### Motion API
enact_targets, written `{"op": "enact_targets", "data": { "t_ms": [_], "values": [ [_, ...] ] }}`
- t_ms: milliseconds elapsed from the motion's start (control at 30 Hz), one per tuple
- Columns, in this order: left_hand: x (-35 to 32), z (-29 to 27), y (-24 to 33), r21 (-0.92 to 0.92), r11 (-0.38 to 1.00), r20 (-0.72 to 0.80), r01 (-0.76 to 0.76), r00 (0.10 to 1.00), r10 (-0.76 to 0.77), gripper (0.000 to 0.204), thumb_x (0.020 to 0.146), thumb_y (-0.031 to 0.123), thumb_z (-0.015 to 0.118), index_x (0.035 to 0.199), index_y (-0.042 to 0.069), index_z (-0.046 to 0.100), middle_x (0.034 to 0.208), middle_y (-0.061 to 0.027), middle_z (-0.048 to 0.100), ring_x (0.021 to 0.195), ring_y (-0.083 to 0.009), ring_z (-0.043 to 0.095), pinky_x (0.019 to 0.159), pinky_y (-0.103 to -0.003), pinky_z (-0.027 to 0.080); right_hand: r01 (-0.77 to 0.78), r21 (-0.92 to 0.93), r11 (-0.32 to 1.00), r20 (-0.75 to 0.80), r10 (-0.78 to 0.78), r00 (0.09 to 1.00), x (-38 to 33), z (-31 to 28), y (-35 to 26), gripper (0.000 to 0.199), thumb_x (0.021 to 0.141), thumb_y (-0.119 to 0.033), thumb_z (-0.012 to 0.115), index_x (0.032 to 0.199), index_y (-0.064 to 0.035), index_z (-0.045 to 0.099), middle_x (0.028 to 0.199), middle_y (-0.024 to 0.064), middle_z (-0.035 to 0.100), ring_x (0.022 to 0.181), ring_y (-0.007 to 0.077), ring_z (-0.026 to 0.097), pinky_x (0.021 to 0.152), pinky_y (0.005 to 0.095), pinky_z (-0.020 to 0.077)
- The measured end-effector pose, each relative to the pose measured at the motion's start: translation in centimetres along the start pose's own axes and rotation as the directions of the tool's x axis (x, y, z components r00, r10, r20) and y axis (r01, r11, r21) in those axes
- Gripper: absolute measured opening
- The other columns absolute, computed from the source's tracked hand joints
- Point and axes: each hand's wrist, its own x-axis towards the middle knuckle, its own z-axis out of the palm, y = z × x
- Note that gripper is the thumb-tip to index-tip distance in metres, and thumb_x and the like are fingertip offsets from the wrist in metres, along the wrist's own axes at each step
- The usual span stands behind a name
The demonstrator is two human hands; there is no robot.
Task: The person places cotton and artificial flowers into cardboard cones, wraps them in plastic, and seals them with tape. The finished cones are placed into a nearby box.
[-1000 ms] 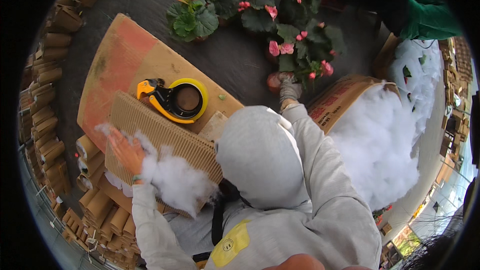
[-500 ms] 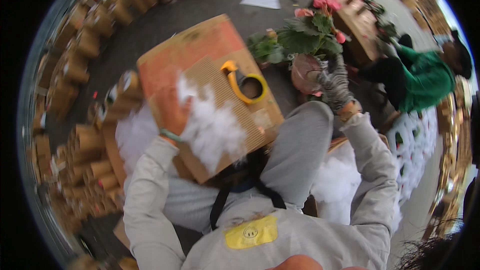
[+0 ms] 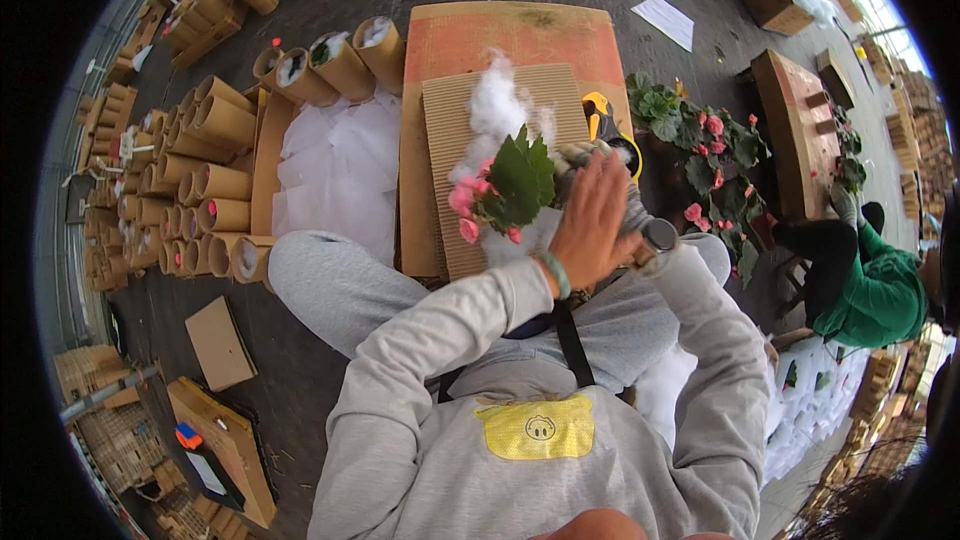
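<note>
Just above the middle of the frame a flowering plant [image 3: 510,190], with broad green leaves and pink blossoms, is held over a ribbed cardboard sheet [image 3: 455,140]. The left hand [image 3: 592,222] is spread open, fingers extended, its palm cupped against the right side of the plant. The right hand [image 3: 625,195] sits mostly behind it in a grey glove; it seems to steady the plant's base from the far side, but whether it is closed on anything cannot be told. A tuft of white fibre wadding [image 3: 495,110] lies on the ribbed sheet just above the leaves, and pale wrapping shows beneath the plant, though what it is stays unclear.

As a judgement, this plant is midway through being packed: lifted and cushioned, but not in any tube. The ribbed sheet rests on an orange-tinted board [image 3: 500,30], and a yellow tape dispenser [image 3: 600,120] peeks out to the right of the hands.

Further out, at upper left, stand rows of cardboard tubes [image 3: 200,160]; a few near the top show white or green filling, most look hollow, so much seems left to do. White sheets [image 3: 335,165] lie between the tubes and the board. At right, more potted pink flowers [image 3: 710,150] wait unpacked beside a person in a green top [image 3: 875,290]
</note>
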Motion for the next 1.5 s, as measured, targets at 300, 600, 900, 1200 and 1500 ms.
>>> {"op": "enact_targets", "data": {
  "t_ms": [300,600,900,1200,1500],
  "values": [
    [-0.1,2.3,-5.8,0.49,0.87,0.09,0.063,0.988,-0.122,0.07,0.069,0.01,0.068,0.134,0.013,0.041,0.134,-0.0247,0.037,0.119,-0.0437,0.038,0.096,-0.05,0.035,-0.698,-0.054,0.714,0.311,0.676,0.668,-12.0,1.7,1.5,0.057,0.08,-0.031,0.065,0.126,-0.0013,0.048,0.123,0.0203,0.051,0.113,0.0387,0.05,0.095,0.04,0.0413],
    [1.0,-0.2,-6.6,0.436,0.9,0.216,0.018,0.969,-0.124,0.08,0.057,0.029,0.08,0.13,0.021,0.046,0.117,-0.0148,0.047,0.099,-0.0338,0.049,0.082,-0.045,0.043,-0.768,0.619,0.164,0.301,0.853,0.426,-9.5,1.1,0.6,0.026,0.084,-0.023,0.059,0.104,-0.0056,0.06,0.078,0.0069,0.059,0.069,0.0183,0.057,0.064,0.0282,0.0474],
    [0.2,-4.1,-8.0,0.257,0.965,0.259,0.051,0.958,-0.12,0.081,0.057,0.032,0.08,0.126,0.008,0.045,0.115,-0.0144,0.053,0.101,-0.0333,0.052,0.085,-0.043,0.043,-0.68,0.507,0.53,0.018,0.782,0.623,-8.1,9.1,-3.0,0.026,0.083,-0.018,0.061,0.104,-0.0043,0.053,0.078,0.0069,0.056,0.066,0.0115,0.052,0.056,0.027,0.044],
    [0.1,-3.7,-8.8,0.328,0.932,0.245,0.156,0.938,-0.243,0.071,0.073,0.038,0.073,0.128,0.001,0.045,0.122,-0.0167,0.043,0.109,-0.0343,0.045,0.094,-0.042,0.038,-0.213,-0.12,0.97,0.156,0.23,0.961,-6.2,1.1,-3.0,0.033,0.072,-0.012,0.067,0.103,-0.0095,0.059,0.108,0.012,0.058,0.084,0.0301,0.056,0.072,0.0377,0.0467],
    [0.7,-5.6,-10.8,0.226,0.957,0.499,0.183,0.822,-0.275,0.076,0.087,0.031,0.06,0.141,-0.005,0.021,0.139,-0.0229,0.034,0.126,-0.0377,0.035,0.104,-0.039,0.032,-0.074,0.079,0.994,0.299,0.047,0.953,3.0,-0.8,2.5,0.025,0.069,-0.014,0.07,0.092,-0.0084,0.063,0.097,0.0114,0.06,0.085,0.0331,0.058,0.083,0.0404,0.045]
  ]
}}
